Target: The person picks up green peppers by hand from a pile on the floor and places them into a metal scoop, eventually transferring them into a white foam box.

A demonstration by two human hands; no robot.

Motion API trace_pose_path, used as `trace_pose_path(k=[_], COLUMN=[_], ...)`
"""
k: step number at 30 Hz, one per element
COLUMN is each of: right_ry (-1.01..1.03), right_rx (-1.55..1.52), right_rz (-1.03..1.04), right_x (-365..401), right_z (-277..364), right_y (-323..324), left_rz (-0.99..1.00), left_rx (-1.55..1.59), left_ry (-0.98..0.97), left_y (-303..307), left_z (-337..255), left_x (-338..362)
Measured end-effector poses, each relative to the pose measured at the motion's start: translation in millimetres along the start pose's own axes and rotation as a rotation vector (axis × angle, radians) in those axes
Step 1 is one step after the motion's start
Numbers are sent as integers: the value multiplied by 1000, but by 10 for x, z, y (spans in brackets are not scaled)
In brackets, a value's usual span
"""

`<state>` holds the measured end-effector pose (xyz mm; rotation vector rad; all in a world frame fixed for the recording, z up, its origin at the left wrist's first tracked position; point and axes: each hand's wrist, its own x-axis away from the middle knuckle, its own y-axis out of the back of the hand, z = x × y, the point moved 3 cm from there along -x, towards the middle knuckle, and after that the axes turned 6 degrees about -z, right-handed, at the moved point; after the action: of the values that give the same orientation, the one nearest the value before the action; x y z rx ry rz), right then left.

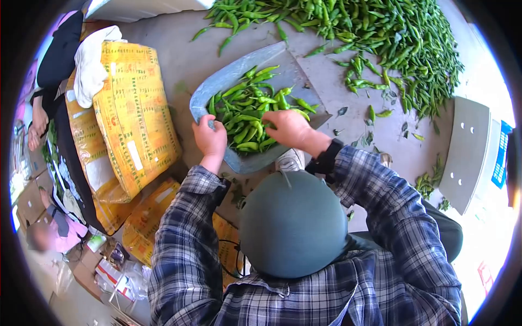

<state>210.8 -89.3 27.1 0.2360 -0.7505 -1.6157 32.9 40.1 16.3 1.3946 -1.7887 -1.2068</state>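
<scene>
A grey scoop (202, 96) rests on the floor, its broad mouth towards the upper right, with many green chili peppers (239, 111) in it. My left hand (211, 140) is closed round the scoop's near left edge. Among the peppers in the scoop is my right hand (291, 129), its fingers curled down against them at the scoop's right side. Part of what those fingers touch is hidden under the hand. Both arms wear plaid sleeves, and a dark band circles the right wrist.
A large heap of green chili peppers (380, 43) spreads across the floor at the upper right, with loose peppers and leaves near it. Yellow taped boxes (136, 119) stand at the left, a white cloth (95, 65) on them. A grey panel (466, 155) is at the right. Other people are at the left edge.
</scene>
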Motion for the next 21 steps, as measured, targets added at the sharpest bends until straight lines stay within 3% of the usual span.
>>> trace_pose_path(k=[2, 7, 12, 14, 16, 18, 19, 21], right_ry=[24, -162, -106, -179, -239, -277, -388, -346], right_rx=[84, 292, 360, 106, 10, -137, -315, -394], right_rz=[-66, 15, 144, 55, 82, 153, 243, 245], right_x=[-120, -471, -533, -494, -417, -253, -168, -10], right_z=[110, 70, -110, -119, -177, -194, -228, -227], right_y=[-185, -275, -243, -96, -20, 91, 87, 204], left_rz=[37, 15, 25, 24, 69, -8, -13, 11], left_rx=[-5, -11, 58, 41, 78, 30, 32, 5], left_ry=[42, 18, 25, 30, 74, -25, -52, -27], left_y=[4, 14, -22, 2, 17, 6, 0, -16], left_z=[-7, -15, 20, 4, -22, 2, 8, 17], left_x=[-8, -9, -10, 1, 24, 7, 4, 3])
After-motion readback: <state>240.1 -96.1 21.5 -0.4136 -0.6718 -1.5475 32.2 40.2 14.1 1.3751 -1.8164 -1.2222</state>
